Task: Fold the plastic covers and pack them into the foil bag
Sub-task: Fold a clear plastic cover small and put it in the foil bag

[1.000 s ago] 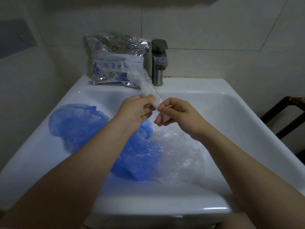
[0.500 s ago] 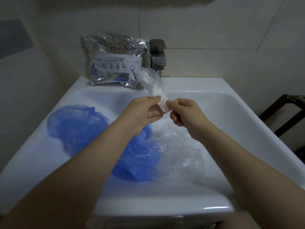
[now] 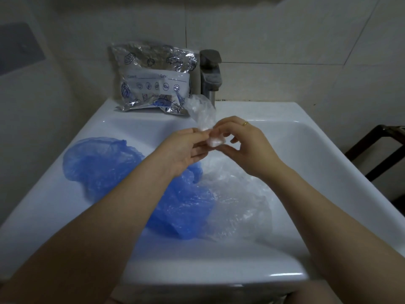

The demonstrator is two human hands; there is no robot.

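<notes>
- Both hands are up over the middle of the white ceramic sink, meeting on one thin clear plastic cover held clear of the basin, likely so it can be folded in the air without dragging through the loose pile below.
- The left hand pinches the near end of that cover with its fingertips, anchoring it.
- The right hand, a gold ring on one finger, curls thumb and fingers round the small rolled white wad at the cover's lower end; it looks like the rolling end of the fold.
- The unrolled tail of the cover stands up and away, toward the grey metal tap; I judge there is more to roll in.
- Waiting in the basin: a crumpled blue plastic cover spread to the left and under the left forearm, and a crumpled clear plastic cover just beside it, the two overlapping.
- The silver foil bag with blue printed icons leans against the tiled wall on the back ledge, just beside the tap, within reach for packing.
- Whether its mouth is open, I cannot tell.
- My read: early going, one cover in hand, the rest unfolded.
</notes>
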